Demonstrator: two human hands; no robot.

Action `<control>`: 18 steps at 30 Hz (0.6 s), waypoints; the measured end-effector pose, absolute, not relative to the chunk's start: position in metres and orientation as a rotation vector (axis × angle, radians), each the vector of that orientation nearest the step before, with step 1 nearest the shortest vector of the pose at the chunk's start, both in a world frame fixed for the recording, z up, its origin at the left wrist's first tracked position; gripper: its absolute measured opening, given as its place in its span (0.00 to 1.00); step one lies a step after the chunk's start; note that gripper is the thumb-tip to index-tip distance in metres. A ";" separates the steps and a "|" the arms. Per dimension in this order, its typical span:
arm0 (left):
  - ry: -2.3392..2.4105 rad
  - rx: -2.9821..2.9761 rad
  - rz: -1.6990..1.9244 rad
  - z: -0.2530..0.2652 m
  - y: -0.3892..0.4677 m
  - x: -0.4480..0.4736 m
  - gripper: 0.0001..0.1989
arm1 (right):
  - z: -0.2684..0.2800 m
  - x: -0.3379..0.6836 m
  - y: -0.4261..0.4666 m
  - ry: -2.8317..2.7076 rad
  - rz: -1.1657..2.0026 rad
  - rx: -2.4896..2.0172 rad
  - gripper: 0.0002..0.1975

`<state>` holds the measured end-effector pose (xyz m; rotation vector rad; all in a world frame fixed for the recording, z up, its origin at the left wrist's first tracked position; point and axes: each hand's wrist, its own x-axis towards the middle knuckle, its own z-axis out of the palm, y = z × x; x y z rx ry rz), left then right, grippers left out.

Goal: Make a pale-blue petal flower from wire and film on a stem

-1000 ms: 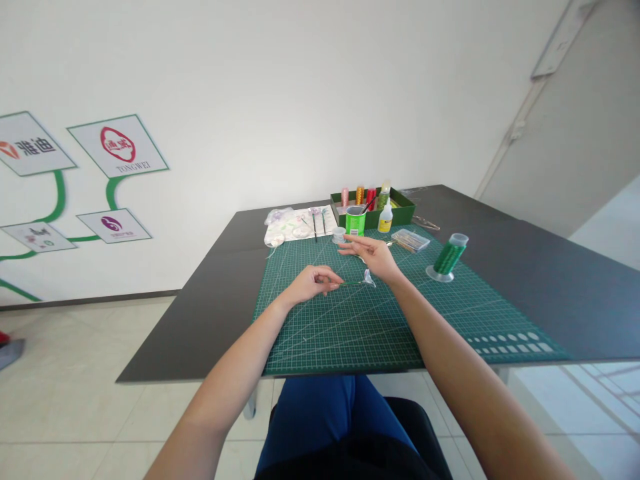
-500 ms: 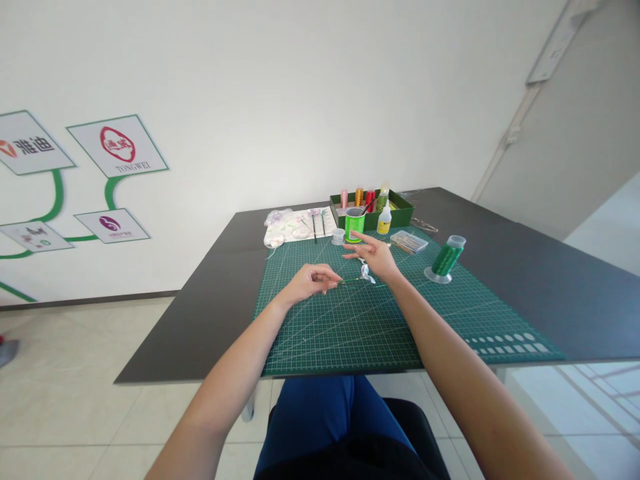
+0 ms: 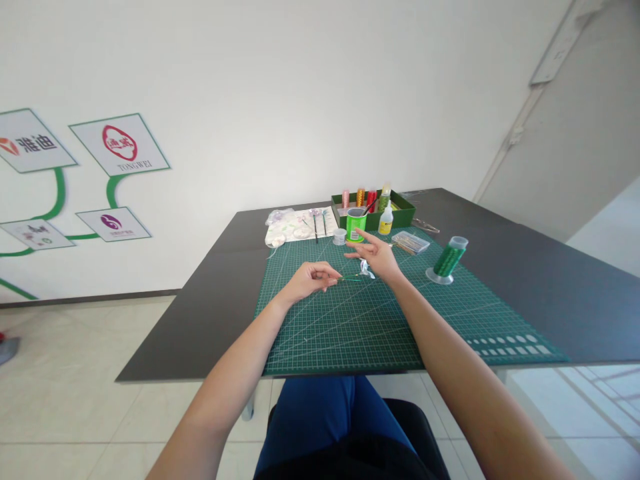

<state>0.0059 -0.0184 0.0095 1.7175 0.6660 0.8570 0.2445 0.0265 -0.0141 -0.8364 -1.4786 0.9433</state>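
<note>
My left hand (image 3: 314, 280) pinches a thin green-wrapped stem (image 3: 349, 277) between thumb and fingertips, low over the green cutting mat (image 3: 320, 333). At the stem's right end is a small white and lilac flower-like piece (image 3: 367, 269), its material too small to make out. Beside and partly behind that piece, my right hand (image 3: 376, 256) has its fingers stretched out to the left and apart. Whether a thread touches its fingers cannot be seen. A spool of green thread (image 3: 451, 259) stands on the mat to the right.
Behind my hands are a green can (image 3: 356, 230), a small glue bottle (image 3: 385, 220) and a clear round tub (image 3: 339, 237). A green box (image 3: 406, 217) holds several thread spools. A clear case (image 3: 411, 243) and a patterned white cloth (image 3: 280, 233) lie near the back.
A green strand that ran past the flower piece toward the right now shows only near the stem. Both hands keep nearly the same pose; the view has shifted slightly.
</note>
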 end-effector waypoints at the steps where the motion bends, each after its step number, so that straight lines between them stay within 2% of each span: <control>1: 0.672 1.723 0.856 0.009 -0.018 0.006 0.20 | -0.013 0.245 0.026 -1.474 0.939 -0.830 0.40; 18: 0.712 1.848 0.833 0.008 -0.016 0.007 0.15 | -0.010 0.249 0.025 -1.447 0.917 -0.804 0.43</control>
